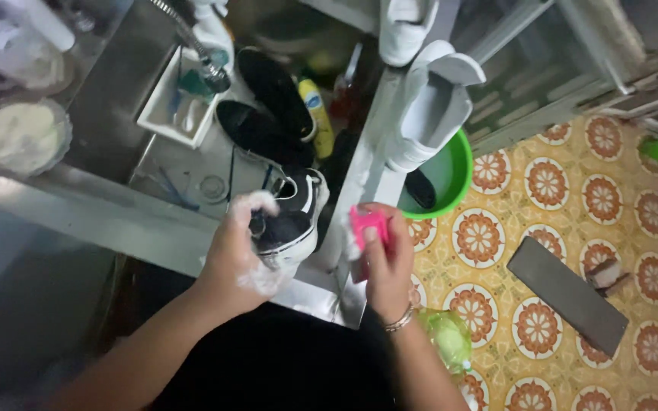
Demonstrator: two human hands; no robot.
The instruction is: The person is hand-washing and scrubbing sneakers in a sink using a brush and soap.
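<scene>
While the steel sink [116, 99] fills the upper left of the view, the patterned orange tile floor [542, 251] spreads out toward three o'clock. At the sink's front edge the left hand [244, 255], coated in suds, is closed around the black-and-white canvas sneaker [292, 221], and just beside it at three o'clock the right hand [386, 262] is clamped on a small pink scrubbing brush [367, 227], bristles hidden. Soap makes that grip slippery, so I judge the sneaker could slide out and drop into the basin, or the brush could squirt free onto the floor. Two white shoes [428, 106] are propped at the sink's right rim at one o'clock, and two dark shoes [272, 106] lie inside the basin at twelve. One green plastic basin [458, 171] sits on the floor below the white pair, one yellow bottle [317, 114] stands among the dark shoes, and one grey flat slab [569, 293] lies at four o'clock.
</scene>
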